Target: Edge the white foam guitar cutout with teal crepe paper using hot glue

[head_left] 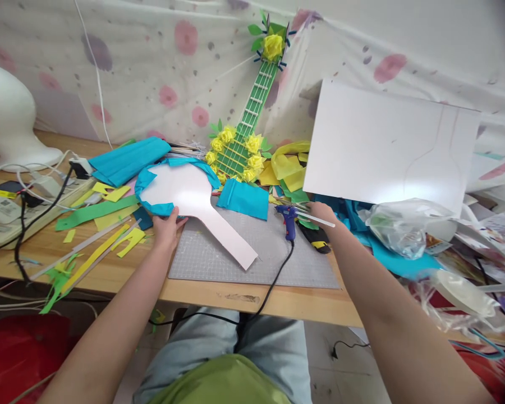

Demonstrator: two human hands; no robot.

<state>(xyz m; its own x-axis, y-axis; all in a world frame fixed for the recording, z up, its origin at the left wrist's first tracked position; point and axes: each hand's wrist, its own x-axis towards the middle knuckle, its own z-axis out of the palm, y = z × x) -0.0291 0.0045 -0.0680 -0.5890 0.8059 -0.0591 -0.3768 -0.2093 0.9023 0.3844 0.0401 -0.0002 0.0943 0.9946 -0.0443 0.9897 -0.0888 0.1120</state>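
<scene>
A white guitar-shaped cardboard cutout (185, 188) lies over the grey cutting mat, its round end edged with folded blue crepe paper. My left hand (167, 227) grips the lower rim of that round end, thumb on top. My right hand (320, 214) is at the mat's right side, beside a blue glue gun (287, 220) with a long white glue stick (320, 217) at its back. The fingers of this hand are mostly hidden, so what they touch cannot be made out. A black-and-yellow handled tool (317, 241) lies just below it. A blue crepe paper piece (246, 199) rests near the cutout's neck.
A green paper guitar (252, 120) with yellow flowers leans on the curtained wall. White board (387, 146) stands at right, above a plastic bag (408, 227). Paper scraps (96, 213), a power strip (37, 207) and a white mannequin head (10, 118) are left. The gun's cord (273, 280) crosses the mat.
</scene>
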